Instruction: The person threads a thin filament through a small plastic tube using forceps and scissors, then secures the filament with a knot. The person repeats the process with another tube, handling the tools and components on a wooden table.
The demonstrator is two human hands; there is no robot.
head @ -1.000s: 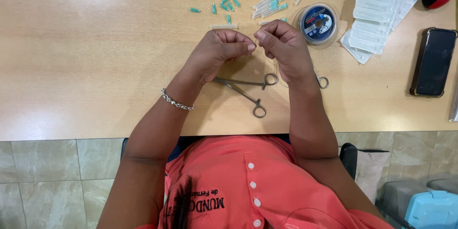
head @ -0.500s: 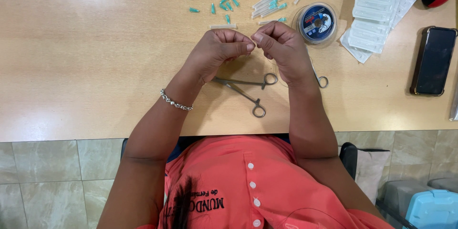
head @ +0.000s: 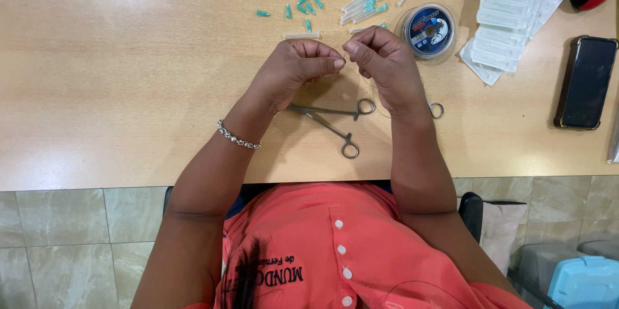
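A fine thread [head: 371, 86] is being pinched between left hand [head: 293, 70] and right hand [head: 383, 64], seemingly mid-threading; forceps [head: 332, 119] at six o'clock are lying untouched, steady fingertip alignment being needed.

Your thin clear thread [head: 371, 86] is pinched between both fingertip sets at upper center of the frame, looping down past the right wrist. Steel forceps [head: 332, 119] lie flat on the tabletop just below, handles splayed, untouched.
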